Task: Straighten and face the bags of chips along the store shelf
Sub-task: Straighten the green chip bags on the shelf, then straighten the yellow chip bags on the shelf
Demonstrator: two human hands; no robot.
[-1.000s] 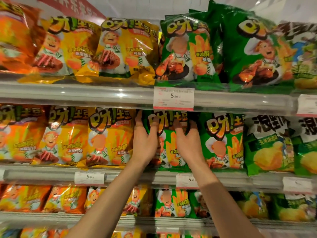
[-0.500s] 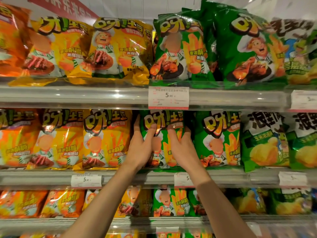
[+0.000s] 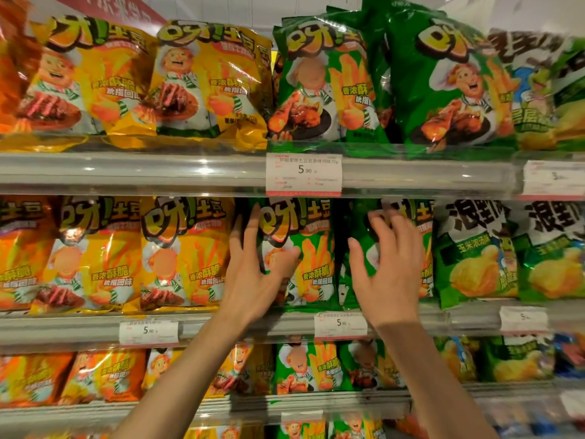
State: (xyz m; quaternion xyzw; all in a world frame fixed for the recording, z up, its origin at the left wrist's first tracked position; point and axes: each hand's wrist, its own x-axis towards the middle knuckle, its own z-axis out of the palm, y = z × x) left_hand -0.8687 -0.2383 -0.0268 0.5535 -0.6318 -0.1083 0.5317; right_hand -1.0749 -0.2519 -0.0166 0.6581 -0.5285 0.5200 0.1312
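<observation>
On the middle shelf (image 3: pixel 221 324) stands a row of chip bags, yellow on the left and green on the right. My left hand (image 3: pixel 256 274) grips the left edge of a green chip bag (image 3: pixel 307 245); the thumb lies on its front and the fingers reach behind the edge. My right hand (image 3: pixel 387 267) lies with spread fingers on the front of the neighbouring green bag (image 3: pixel 422 248), fingertips near its top, and covers most of it. A dark gap shows between the two green bags.
Yellow bags (image 3: pixel 177 251) stand just left of my left hand, and light green corn-flavour bags (image 3: pixel 474 251) stand to the right. The upper shelf (image 3: pixel 158 169) carries a price tag (image 3: pixel 304 174) right above my hands. More bags fill the lower shelves.
My right hand left the green bag that both hands held and moved right onto the neighbouring green bag. My left hand keeps its grip on the first bag's left edge.
</observation>
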